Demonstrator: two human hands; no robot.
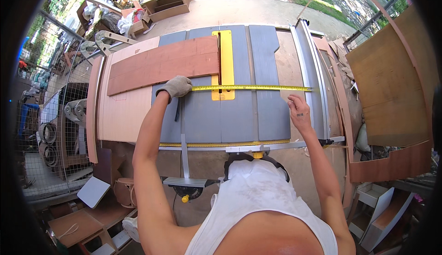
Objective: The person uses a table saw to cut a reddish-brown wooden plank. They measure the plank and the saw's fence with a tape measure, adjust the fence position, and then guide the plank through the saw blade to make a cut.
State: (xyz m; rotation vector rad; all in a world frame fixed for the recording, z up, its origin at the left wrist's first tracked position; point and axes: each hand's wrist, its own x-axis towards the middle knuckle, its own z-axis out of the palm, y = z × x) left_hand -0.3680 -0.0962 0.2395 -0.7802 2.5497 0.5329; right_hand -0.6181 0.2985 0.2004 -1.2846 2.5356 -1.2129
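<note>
My left hand (174,88), in a grey knit glove, is closed at the left end of a tape measure; its case is hidden. The yellow tape blade (251,88) runs out to the right across the table saw, its far right end blurred near the metal fence (312,75). Just below the tape, my bare right hand (299,111) has its fingers curled together, apart from the blade, with nothing visible in them. A reddish-brown board (163,64) lies beyond my left hand, its right end beside the slot in the yellow insert plate (227,52).
The grey saw table (202,121) has a pale wooden panel (124,117) at its left. A mitre gauge (189,183) hangs below the front edge. Large plywood sheets (386,80) lean at right. Wire mesh (64,130) stands left; cartons (168,2) and scrap lie beyond.
</note>
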